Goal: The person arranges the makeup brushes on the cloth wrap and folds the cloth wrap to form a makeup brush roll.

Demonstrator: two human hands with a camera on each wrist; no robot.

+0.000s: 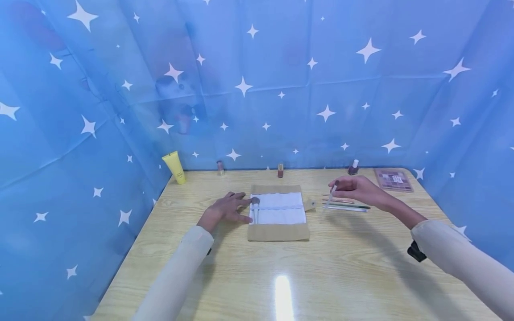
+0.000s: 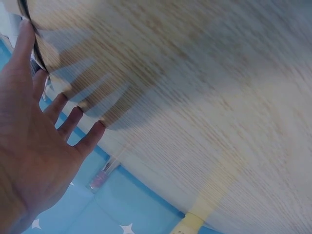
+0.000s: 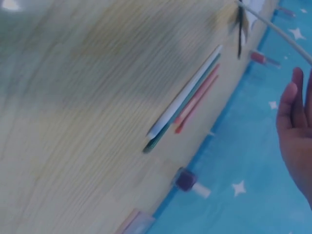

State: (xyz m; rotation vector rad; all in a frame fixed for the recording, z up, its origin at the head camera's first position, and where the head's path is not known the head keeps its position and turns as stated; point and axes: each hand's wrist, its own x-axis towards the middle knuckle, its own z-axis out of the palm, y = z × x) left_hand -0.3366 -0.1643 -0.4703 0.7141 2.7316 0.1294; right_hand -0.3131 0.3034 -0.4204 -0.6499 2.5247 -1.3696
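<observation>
An unfolded tan brush roll (image 1: 279,232) with a white lining lies on the table. One makeup brush (image 1: 255,210) with a grey-brown head stands in its left part. My left hand (image 1: 230,208) rests at the roll's left edge, fingers spread, the thumb near its lower left and the fingertips close to the brush head. To the right of the roll, my right hand (image 1: 357,188) pinches a thin makeup brush (image 1: 333,194) with a pale handle and dark tip, above the table. Beneath that hand lie several slim brushes or pencils (image 1: 346,208), white, green and reddish.
Along the back edge stand a yellow tube (image 1: 175,167), a pinkish small tube (image 1: 220,168), a red bottle (image 1: 280,170) and a dark nail polish bottle (image 1: 353,167). A palette (image 1: 394,180) lies at the back right. A starred blue curtain (image 1: 265,107) encloses the table.
</observation>
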